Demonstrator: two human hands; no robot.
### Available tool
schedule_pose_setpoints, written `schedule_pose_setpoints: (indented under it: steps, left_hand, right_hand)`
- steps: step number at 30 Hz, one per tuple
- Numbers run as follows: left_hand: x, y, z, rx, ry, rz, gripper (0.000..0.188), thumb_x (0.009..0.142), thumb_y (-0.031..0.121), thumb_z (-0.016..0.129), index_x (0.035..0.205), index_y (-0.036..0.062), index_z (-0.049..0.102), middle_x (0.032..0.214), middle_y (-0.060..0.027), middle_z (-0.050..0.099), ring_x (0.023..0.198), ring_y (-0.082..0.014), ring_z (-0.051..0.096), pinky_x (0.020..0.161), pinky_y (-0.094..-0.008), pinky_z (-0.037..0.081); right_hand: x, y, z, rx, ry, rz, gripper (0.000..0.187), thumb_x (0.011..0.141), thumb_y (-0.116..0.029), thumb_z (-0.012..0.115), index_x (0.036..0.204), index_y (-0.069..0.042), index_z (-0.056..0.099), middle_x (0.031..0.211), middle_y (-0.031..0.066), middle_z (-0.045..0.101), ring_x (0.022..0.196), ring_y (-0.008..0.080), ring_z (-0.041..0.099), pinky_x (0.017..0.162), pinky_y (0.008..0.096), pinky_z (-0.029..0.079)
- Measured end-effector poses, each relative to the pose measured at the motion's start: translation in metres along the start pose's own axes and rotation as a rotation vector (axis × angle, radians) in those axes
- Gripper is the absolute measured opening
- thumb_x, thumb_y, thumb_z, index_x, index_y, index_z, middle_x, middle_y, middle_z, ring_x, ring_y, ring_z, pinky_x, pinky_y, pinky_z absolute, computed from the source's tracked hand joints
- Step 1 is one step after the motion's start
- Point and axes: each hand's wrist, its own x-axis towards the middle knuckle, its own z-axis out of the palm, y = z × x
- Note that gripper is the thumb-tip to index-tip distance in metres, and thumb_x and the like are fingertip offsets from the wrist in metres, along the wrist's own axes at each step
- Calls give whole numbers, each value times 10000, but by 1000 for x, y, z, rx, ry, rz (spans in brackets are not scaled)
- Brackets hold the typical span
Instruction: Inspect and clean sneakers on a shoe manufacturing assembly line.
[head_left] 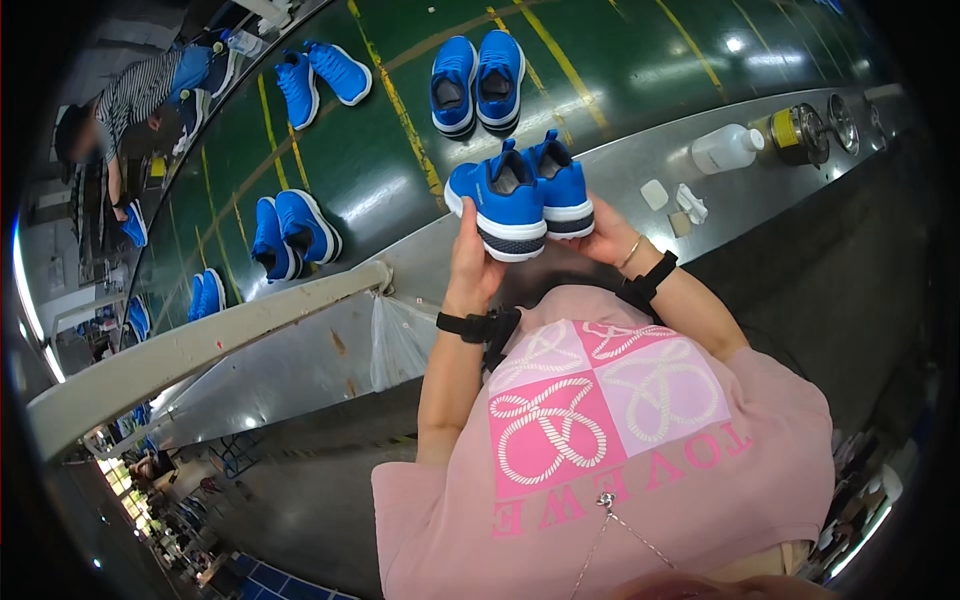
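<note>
1. Left hand [480, 264]: fingers are grasping the left blue sneaker with white-and-black sole [500, 207], the thumb resting along its outer side.
2. Right hand [612, 234]: fingers are grasping the matching right blue sneaker [563, 188] at its outer side; most fingertips are hiding behind the footwear.
3. Location: both sneakers are being held side by side at upper centre of the frame.
4. Another blue sneaker pair [478, 85] is standing just above them on the green, yellow-striped bench [630, 50].
5. Upper right: a white plastic bottle [725, 149] is lying on the grey metal ledge [625, 160], near a small whitish pad [654, 194].
</note>
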Motion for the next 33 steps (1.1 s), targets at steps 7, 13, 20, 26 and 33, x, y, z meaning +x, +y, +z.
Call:
schedule_pose_setpoints:
  steps: [7,13,20,26,33]
  left_hand:
    - [-4,9,-18,106,183,147,552,1039,452,449,1435,71,396,1394,-123,538,1222,-264,585,1023,-441,501]
    - [8,5,-13,156,208,281,503,1016,430,522,1396,109,449,1345,-92,578,1172,-253,613,981,-461,519]
    - [52,-25,22,167,533,268,716,918,440,681,1425,174,251,1347,-115,497,1135,-322,604,865,-586,551]
    - [56,-31,24,154,519,204,938,910,379,705,1504,99,36,1415,-170,400,1208,-306,537,921,-489,539]
    - [68,-39,24,218,551,282,951,913,352,708,1499,27,33,1399,-193,415,1217,-272,524,958,-402,506]
  right_hand:
    - [-9,0,-65,-1276,605,-398,303,907,-228,637,1161,-62,631,1043,98,671,891,195,632,828,362,510]
    - [-49,-48,-103,-1852,1034,-1026,370,847,-156,655,1209,-97,612,1136,155,575,1123,374,497,987,450,403]
    - [-55,-76,-108,-1937,982,-851,351,877,-257,690,1152,-50,626,1035,167,619,979,373,558,877,451,449]
    - [-55,-52,-26,-1633,604,-752,302,907,-261,666,931,19,558,850,224,588,783,412,571,681,453,459]
    - [-26,-34,55,-1799,116,-1168,194,912,-174,629,885,-8,531,824,199,545,800,413,540,689,465,440]
